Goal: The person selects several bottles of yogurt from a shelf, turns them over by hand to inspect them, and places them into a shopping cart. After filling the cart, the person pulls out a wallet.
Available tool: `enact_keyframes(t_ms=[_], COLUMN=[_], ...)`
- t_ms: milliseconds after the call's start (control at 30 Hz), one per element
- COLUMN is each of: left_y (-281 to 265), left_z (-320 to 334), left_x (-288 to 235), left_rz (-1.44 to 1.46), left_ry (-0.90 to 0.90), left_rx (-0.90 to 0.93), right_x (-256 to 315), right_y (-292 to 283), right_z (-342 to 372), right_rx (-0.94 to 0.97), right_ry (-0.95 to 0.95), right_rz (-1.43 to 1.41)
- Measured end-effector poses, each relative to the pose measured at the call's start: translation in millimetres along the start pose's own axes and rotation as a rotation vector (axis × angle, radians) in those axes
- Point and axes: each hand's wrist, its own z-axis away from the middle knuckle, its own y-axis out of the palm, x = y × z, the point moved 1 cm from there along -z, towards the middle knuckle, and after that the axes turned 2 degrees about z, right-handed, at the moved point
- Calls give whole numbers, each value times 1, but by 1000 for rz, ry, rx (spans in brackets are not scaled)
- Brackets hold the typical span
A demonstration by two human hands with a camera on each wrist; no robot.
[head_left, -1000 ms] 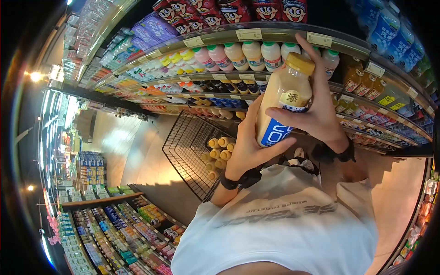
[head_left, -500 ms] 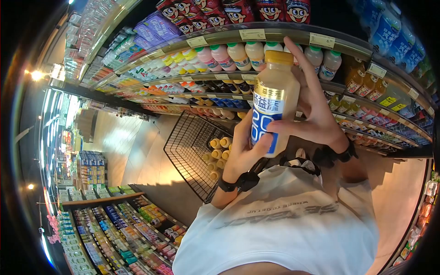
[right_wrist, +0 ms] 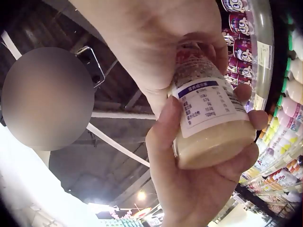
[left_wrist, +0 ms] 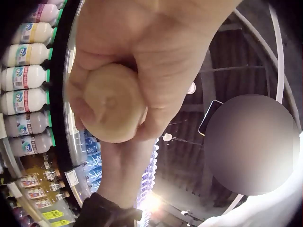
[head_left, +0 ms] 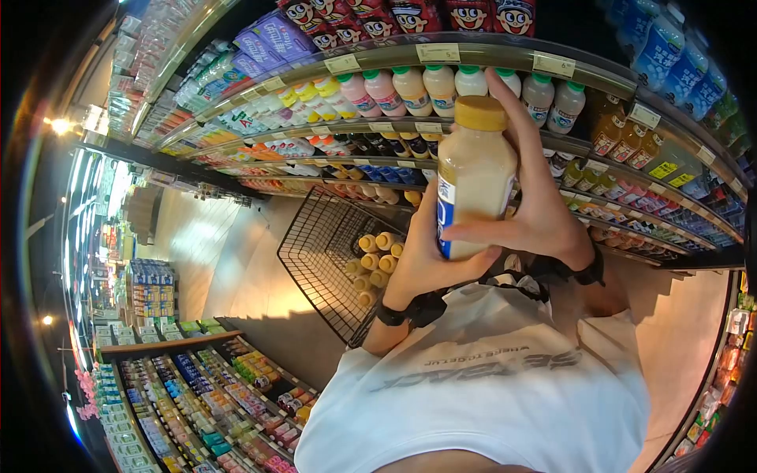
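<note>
Both hands hold one plastic drink bottle (head_left: 479, 169) with a gold cap and a pale beige drink inside. It stands nearly upright before the chest, cap towards the shelves. My left hand (head_left: 426, 264) grips its lower part, with the thumb across the base end. Higher up, my right hand (head_left: 544, 209) holds the right side, thumb across the front and index finger stretched up beside the cap. A blue and white label edge shows at the bottle's left. In the right wrist view a printed white label panel (right_wrist: 208, 106) faces the camera; the left wrist view shows the bottle's round base (left_wrist: 113, 104).
A black wire shopping cart (head_left: 315, 260) stands left of the hands, with several gold-capped bottles (head_left: 378, 260) in it. Ahead are shelves of green-capped bottles (head_left: 438, 88) and red pouches (head_left: 465, 16). A lower display case (head_left: 213, 394) runs along the left behind the cart.
The bottle has been turned in the hands: its blue front label faced the head camera half a second ago and now lies at the left edge. Its earlier tilt has become more upright.
</note>
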Motion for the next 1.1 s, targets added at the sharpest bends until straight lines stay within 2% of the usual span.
enact_keyframes(t_ms=[33, 133, 167, 267, 367, 467, 567, 667, 767, 867, 900, 1000, 1100], left_y=[-3, -9, -7, -1, 10, 7, 6, 4, -4, 7, 11, 19, 24], left_z=[4, 15, 15, 16, 3, 1, 3, 5, 15, 13, 14, -4, -14], left_x=[-2, -9, -4, -10, -12, -9, -6, -6, -11, -15, -14, -7, -5], left_rz=[28, 484, 444, 341, -39, -38, -28, 47, 548, 541, 532, 38, -13], left_ry=[-34, -236, -199, -161, 46, 12, 44, 0, -262, -208, -205, -97, -73], left_rx=[32, 252, 237, 160, -73, -91, -87, -50, 232, 272, 192, 4, -45], right_x=[0, 11, 5, 1, 6, 0, 3, 2, -5, -4, -4, -4, -9], right_y=[1, -1, 0, 2, 9, 12, 13, 11, -2, -9, -11, -16, -22], right_z=[1, 7, 7, 12, 10, 13, 13, 14, 21, 20, 21, 25, 26], right_rx=[11, 88, 141, 111, 6, -2, 14, 43, 178, 286, 235, 98, 45], right_ry=[19, 333, 320, 299, 288, 321, 324, 285, 483, 443, 395, 247, 300], right_rz=[-113, -572, -582, -633, -308, -282, -247, -269, -712, -815, -660, -202, -238])
